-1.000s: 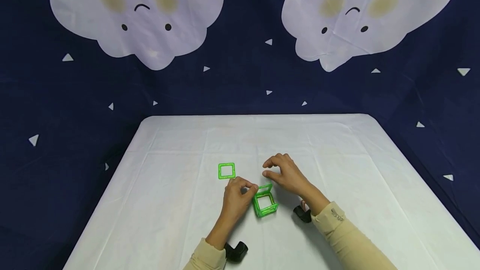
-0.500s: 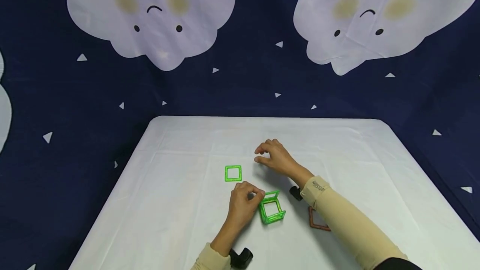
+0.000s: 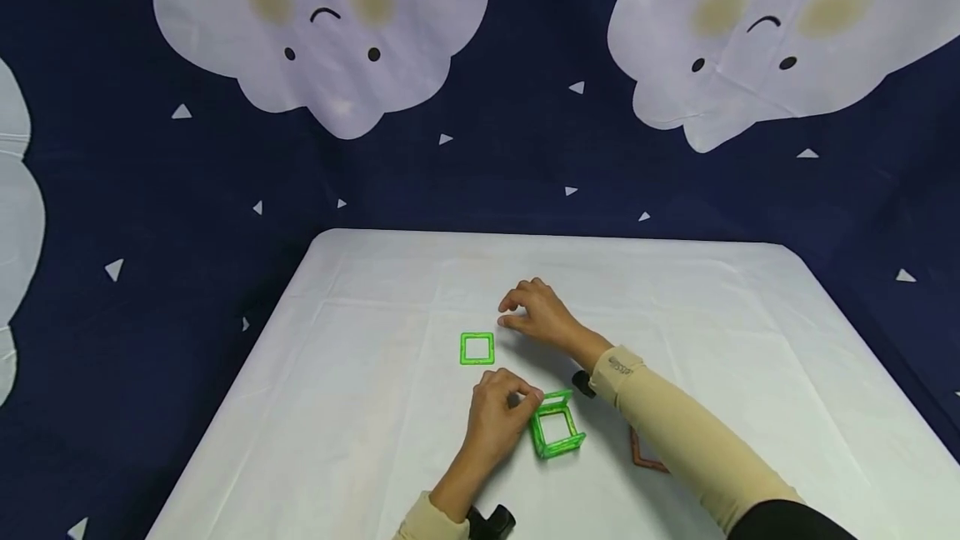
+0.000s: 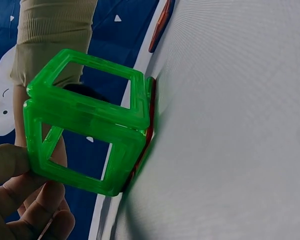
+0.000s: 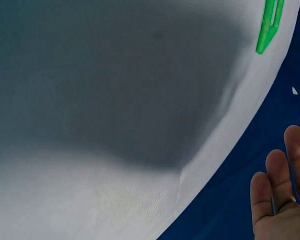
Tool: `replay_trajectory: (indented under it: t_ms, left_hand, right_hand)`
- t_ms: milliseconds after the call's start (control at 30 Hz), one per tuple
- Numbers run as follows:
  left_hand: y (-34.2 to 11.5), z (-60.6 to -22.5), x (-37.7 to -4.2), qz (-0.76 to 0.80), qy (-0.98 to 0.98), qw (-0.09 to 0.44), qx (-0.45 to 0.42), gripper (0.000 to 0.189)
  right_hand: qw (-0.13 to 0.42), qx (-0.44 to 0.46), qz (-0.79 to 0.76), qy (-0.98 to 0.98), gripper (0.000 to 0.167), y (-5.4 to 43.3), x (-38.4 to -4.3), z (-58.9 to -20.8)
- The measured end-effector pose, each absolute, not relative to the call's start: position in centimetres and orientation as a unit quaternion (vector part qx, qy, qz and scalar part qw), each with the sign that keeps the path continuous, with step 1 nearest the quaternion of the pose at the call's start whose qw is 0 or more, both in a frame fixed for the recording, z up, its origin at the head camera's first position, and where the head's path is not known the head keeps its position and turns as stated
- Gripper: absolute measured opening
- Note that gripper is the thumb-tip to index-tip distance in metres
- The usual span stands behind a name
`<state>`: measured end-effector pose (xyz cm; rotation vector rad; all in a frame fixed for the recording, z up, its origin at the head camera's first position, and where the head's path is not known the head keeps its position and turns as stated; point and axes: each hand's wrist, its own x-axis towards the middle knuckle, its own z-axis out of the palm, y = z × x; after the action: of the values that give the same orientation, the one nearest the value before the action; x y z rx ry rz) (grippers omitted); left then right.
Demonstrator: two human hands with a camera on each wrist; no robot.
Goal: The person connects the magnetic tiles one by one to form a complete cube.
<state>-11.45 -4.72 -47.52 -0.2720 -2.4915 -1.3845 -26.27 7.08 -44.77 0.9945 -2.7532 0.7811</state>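
Observation:
My left hand (image 3: 498, 413) pinches the upper left edge of a small box of green magnetic tiles (image 3: 562, 447), which stands on the white table. In the left wrist view the upright green tiles (image 4: 85, 115) join at their edges over a red base tile (image 4: 151, 107). A loose green square magnetic tile (image 3: 462, 349) lies flat just beyond the left hand. My right hand (image 3: 542, 315) hovers to the right of that tile, fingers loosely bent and holding nothing. In the right wrist view part of a green tile (image 5: 266, 37) shows beyond the fingers (image 5: 277, 167).
A reddish-brown square tile (image 3: 636, 450) lies on the table (image 3: 360, 407), partly hidden beneath the right forearm (image 3: 697, 432). Black camera mounts (image 3: 491, 522) hang at the wrists. A dark blue cloth with clouds (image 3: 322, 48) hangs behind the table.
My right hand has moved away from the tile box, forward and left toward the loose green tile. The reddish-brown tile has come into view. The left hand keeps its pinch.

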Motion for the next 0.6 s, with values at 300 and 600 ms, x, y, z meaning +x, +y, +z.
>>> replay_trajectory:
  t_ms: [300,600]
  left_hand:
    - [-4.7,-47.6,-11.5,-0.471,-0.867,0.139,-0.087,0.009]
    - [-4.7,-47.6,-11.4,-0.469,-0.867,0.142,-0.092,0.009]
  right_hand:
    - [0.063,0.348,0.260,-0.899,0.018,6.1,-26.9,-45.8]
    - [0.047,0.387,0.239,-0.889,0.019,5.2,-27.2,-46.6]
